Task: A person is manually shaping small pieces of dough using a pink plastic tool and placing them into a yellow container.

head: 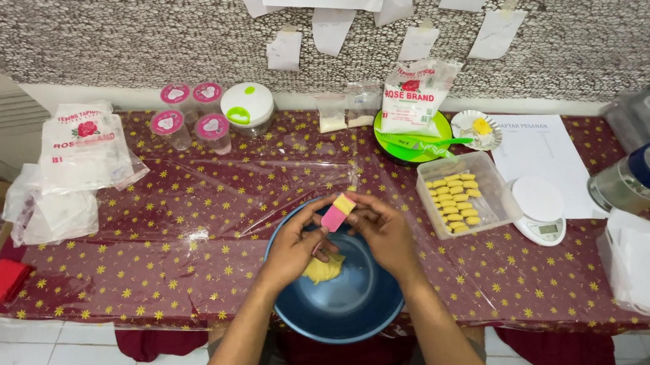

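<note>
Both hands meet over the blue bowl [336,304], so crumbs fall in: the left hand [296,245] and right hand [384,231] share a grip on a pink mould [336,214] packed with yellow dough — a lump [323,269] waits below. At two o'clock, a tray of shaped pieces [456,198] (within reach) sits on the starred, plastic-covered surface [175,231]; notes are taped to the speckled wall [118,8].

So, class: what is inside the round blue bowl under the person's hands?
A lump of yellow dough lies in the round blue bowl. The left hand covers part of it.
</note>
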